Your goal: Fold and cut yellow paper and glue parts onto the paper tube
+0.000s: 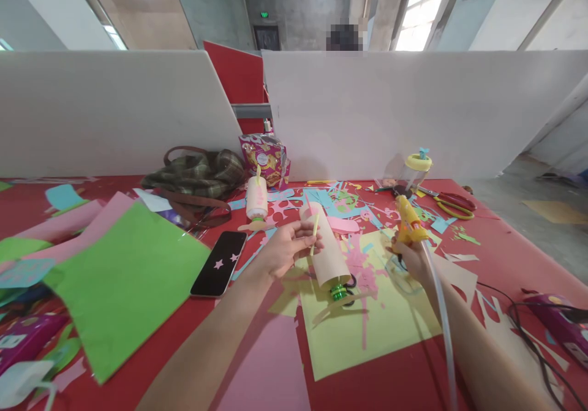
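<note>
Green sheet [128, 285]: spread on the red desk [390, 380], well left of the left hand.
Plaid bag [204, 172]: slumped beyond the left hand, to its left; contents hidden.
Phone [214, 279]: left of the left hand, dark screen up, pink stars [218, 264] on it.
Small paper-covered bottle [256, 199]: upright beyond the left hand; its wrap, yellow tab [258, 175] and green base [258, 218] are on, so it looks nearly complete.
Snack bag [267, 158]: behind that bottle; contents cannot be told.
Left hand [294, 244]: pinches a thin yellow strip [315, 242] between thumb and fingers.
Large paper tube [333, 255]: just right of the left hand; green cap [339, 292] and curved tan strip [340, 305] already at its near end. The yellow strip seems not yet fixed; whether it touches is unclear.
Right hand [416, 258]: wrapped around a yellow glue gun [408, 218], clear glue stick [442, 313] trailing behind.
Clear jar [414, 173]: beyond the right hand, yellow lid [417, 163] on, contents unclear.
</note>
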Demonstrator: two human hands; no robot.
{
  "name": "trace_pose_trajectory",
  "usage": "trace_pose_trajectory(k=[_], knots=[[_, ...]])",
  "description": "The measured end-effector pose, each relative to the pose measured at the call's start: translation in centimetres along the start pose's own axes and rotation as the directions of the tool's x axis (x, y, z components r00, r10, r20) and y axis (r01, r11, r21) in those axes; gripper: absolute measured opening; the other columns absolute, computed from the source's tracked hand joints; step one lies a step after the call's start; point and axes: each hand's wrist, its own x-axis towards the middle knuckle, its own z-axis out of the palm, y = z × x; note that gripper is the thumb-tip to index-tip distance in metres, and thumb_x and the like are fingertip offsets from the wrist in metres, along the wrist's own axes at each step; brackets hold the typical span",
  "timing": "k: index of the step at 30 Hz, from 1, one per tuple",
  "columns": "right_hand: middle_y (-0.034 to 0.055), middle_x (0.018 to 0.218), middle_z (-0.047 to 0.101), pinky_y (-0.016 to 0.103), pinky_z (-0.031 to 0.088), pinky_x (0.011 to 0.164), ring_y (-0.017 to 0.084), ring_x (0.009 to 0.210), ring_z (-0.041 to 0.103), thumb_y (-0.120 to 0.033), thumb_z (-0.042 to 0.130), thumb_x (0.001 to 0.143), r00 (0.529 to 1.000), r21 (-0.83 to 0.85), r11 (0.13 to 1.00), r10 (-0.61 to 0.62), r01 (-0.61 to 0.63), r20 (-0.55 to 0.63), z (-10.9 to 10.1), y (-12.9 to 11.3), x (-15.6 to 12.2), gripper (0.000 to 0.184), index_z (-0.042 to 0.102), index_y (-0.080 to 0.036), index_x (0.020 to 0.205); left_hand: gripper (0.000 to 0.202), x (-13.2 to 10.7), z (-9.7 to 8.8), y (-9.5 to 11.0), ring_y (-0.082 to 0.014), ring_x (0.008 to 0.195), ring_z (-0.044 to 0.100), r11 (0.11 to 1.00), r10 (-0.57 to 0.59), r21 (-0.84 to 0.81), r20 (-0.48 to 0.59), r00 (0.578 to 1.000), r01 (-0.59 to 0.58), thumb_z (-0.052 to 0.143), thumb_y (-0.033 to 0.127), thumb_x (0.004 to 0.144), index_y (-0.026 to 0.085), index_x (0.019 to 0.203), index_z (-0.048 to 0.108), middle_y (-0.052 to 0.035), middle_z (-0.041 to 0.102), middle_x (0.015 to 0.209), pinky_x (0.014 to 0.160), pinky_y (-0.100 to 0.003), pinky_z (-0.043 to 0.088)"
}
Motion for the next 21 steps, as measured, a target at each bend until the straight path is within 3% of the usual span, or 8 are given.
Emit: trace_pose_trajectory(k=[3,5,7,10,14,21], knots=[[-0.0004,0.067,0.044,0.026,0.044,0.052,0.014,0.064,0.051,-0.025,0.040,0.070,0.995,0.143,0.989,0.008,-0.023,0.103,1.1,-1.8,-1.2,0.005,0.040,-0.021,0.073,0.024,0.2,-0.2,-0.6,-0.0106,0.060,0.060,0.994,0.071,0.090,-0.050,0.996,-0.066,0.067,0.012,0.061,0.013,0.080,0.051,0.0003,0.058,0.070,0.066,-0.026,0.049],[-0.0019,0.063,0.041,0.023,0.041,0.046,0.012,0.056,0.047,-0.028,0.044,0.070,0.972,0.401,0.908,0.029,-0.123,0.232,1.7,-3.0,-2.1,0.009,0.040,-0.020,0.068,0.025,0.4,-0.3,-1.0,-0.0110,0.060,0.060,0.980,0.102,0.179,-0.070,0.992,-0.088,0.067,0.015,0.060,0.013,0.080,0.051,0.0002,0.058,0.069,0.064,-0.026,0.049],[-0.0026,0.061,0.041,0.022,0.036,0.042,0.009,0.049,0.041,-0.028,0.046,0.070,0.955,0.489,0.854,0.028,-0.176,0.295,2.2,-3.9,-2.9,0.011,0.042,-0.019,0.065,0.024,0.5,-0.4,-1.2,-0.0115,0.060,0.060,0.963,0.115,0.251,-0.071,0.991,-0.094,0.067,0.017,0.060,0.012,0.079,0.051,-0.0002,0.058,0.068,0.063,-0.026,0.049],[-0.0031,0.058,0.042,0.022,0.035,0.042,0.008,0.046,0.038,-0.027,0.045,0.071,0.913,0.410,0.892,0.005,-0.188,0.408,2.7,-4.5,-3.9,0.012,0.046,-0.018,0.064,0.021,0.6,-0.5,-1.1,-0.0123,0.058,0.059,0.943,0.126,0.318,-0.064,0.990,-0.099,0.065,0.020,0.062,0.012,0.076,0.051,-0.0006,0.059,0.063,0.062,-0.028,0.049],[-0.0024,0.057,0.047,0.023,0.039,0.047,0.010,0.049,0.044,-0.027,0.041,0.074,0.873,0.220,0.972,-0.039,-0.079,0.487,3.2,-4.6,-4.9,0.013,0.047,-0.019,0.066,0.016,0.6,-0.7,-0.8,-0.0135,0.058,0.060,0.891,0.123,0.445,-0.051,0.991,-0.088,0.060,0.024,0.067,0.013,0.076,0.053,-0.0016,0.060,0.058,0.062,-0.028,0.049],[0.0018,0.065,0.059,0.028,0.046,0.059,0.016,0.061,0.056,-0.031,0.042,0.075,0.898,-0.031,0.992,-0.099,0.124,0.428,3.8,-4.8,-5.6,0.016,0.053,-0.020,0.071,0.012,0.4,-0.8,-0.4,-0.0155,0.060,0.062,0.798,0.178,0.596,-0.095,0.979,-0.087,0.061,0.023,0.064,0.017,0.072,0.054,-0.0007,0.062,0.063,0.061,-0.028,0.049]])
